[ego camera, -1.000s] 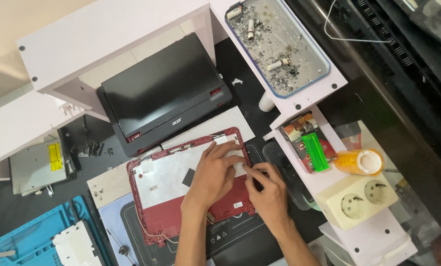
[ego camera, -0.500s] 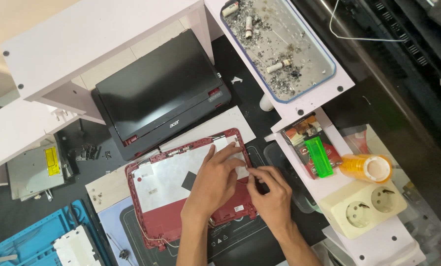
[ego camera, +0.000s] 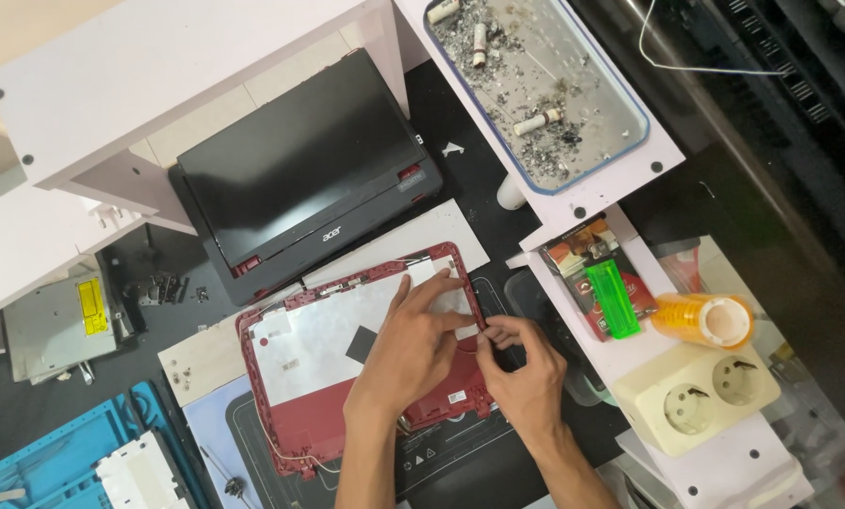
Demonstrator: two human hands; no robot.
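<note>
A red laptop lid shell (ego camera: 319, 396) lies inside-up on the work mat, with a silver foil lining and a small black square patch (ego camera: 361, 345). My left hand (ego camera: 413, 349) rests flat on the lid's right half, fingers spread toward its upper right corner. My right hand (ego camera: 521, 368) pinches at the lid's right edge, thumb and fingers closed on a thin piece there that I cannot make out. A thin wire (ego camera: 272, 443) trails along the lid's lower left rim.
A black laptop screen panel (ego camera: 305, 174) lies behind the lid. White shelf boards (ego camera: 158, 85) stand at the left, with a tray of ash and cigarette butts (ego camera: 536, 85), a green lighter (ego camera: 613, 300), an orange cup (ego camera: 705, 319) and a cream double socket (ego camera: 705, 391) at the right. A blue tray (ego camera: 36, 467) and a drive (ego camera: 59, 316) lie at the left.
The view has shifted slightly. My right hand has closed in on the lid's right edge; my left hand stays pressed on the lid.
</note>
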